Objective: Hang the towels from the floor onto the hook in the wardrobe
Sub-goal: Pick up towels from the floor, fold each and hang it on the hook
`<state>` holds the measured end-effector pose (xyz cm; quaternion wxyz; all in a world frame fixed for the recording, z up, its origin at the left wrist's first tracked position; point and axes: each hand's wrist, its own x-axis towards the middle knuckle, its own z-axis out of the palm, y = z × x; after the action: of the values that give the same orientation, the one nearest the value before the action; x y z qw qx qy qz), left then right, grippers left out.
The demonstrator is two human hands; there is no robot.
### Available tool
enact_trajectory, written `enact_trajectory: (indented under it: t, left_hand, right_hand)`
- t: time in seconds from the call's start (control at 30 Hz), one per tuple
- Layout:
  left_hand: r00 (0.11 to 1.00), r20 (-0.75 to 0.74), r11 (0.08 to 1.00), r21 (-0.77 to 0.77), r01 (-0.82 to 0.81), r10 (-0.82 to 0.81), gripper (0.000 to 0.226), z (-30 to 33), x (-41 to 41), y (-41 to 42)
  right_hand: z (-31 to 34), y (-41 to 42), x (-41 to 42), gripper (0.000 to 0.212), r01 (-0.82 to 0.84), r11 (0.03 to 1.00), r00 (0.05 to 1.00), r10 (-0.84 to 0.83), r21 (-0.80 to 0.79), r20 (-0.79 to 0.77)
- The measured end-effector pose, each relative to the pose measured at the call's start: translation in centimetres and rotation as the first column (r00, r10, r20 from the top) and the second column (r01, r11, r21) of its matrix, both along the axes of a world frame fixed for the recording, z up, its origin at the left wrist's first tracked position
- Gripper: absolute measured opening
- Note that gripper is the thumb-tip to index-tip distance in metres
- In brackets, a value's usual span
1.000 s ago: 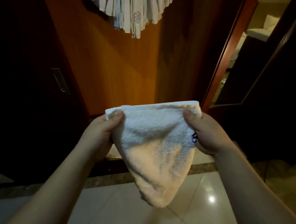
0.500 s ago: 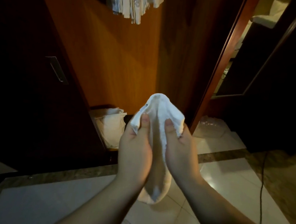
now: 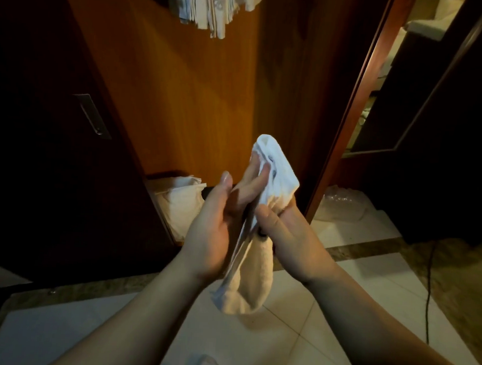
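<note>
Towel [image 3: 257,272]: white, folded narrow, held upright in front of the wardrobe [image 3: 183,95]; its top pokes above the fingers, its lower end hangs free over the floor tiles [image 3: 296,338].
Left hand [image 3: 217,231]: fingers fairly straight, laid flat against the towel's left side.
Right hand [image 3: 287,240]: thumb and fingers pinch the towel's upper part.
Hanging towels [image 3: 207,4]: bunched at the top of the wardrobe.
Wardrobe floor: more pale cloth [image 3: 180,201] lies there.

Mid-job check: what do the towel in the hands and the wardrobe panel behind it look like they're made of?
Towel: looks like white terry cotton, matte, with a fuzzy looped nap and limp folds. Wardrobe panel: wood or wood veneer, judging by the vertical grain; orange-brown with a smooth, faintly glossy finish. Solid or laminate cannot be told.
</note>
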<state>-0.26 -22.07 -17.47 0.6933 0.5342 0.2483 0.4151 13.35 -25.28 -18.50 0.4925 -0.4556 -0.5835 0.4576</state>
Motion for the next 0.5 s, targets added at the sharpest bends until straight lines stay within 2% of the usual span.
enact_trajectory:
  t: [0.1,0.17,0.23,0.3,0.4,0.43,0.5]
  left_hand:
    - [0.999,-0.011,0.998,0.052,0.034,-0.033,0.064,0.0,-0.3,0.5]
    - [0.998,-0.051,0.994,0.11,0.029,-0.024,0.062,-0.1,-0.2,0.9]
    - [0.996,-0.094,0.988,0.151,0.014,0.0,0.061,0.2,-0.4,1.4]
    - [0.982,-0.143,0.961,0.264,-0.08,0.121,0.056,0.5,-0.6,2.1]
    - [0.887,-0.182,0.836,0.456,-0.306,0.424,0.033,1.3,-0.7,3.6]
    - [0.869,-0.185,0.825,0.451,-0.339,0.458,0.039,1.6,-0.6,4.1]
    - [0.914,-0.209,0.91,0.31,-0.276,0.349,0.06,2.2,-0.3,5.3]
  right_hand:
    - [-0.1,0.3,0.0,0.084,0.08,0.996,0.995,-0.082,0.044,0.047]
    - [-0.1,0.3,0.0,0.071,0.146,0.988,0.989,-0.146,0.048,-0.009]
    - [0.5,0.7,0.4,0.046,0.173,0.984,0.985,-0.173,0.043,-0.007]
    - [1.8,1.4,1.3,0.022,0.166,0.985,0.984,-0.168,0.047,0.051]
    - [3.8,2.5,3.2,0.019,0.158,0.981,0.98,-0.169,0.109,0.1]
    - [4.4,2.9,3.6,0.023,0.147,0.981,0.979,-0.162,0.126,0.121]
    - [5.7,3.7,4.2,0.023,0.107,0.984,0.982,-0.127,0.144,0.141]
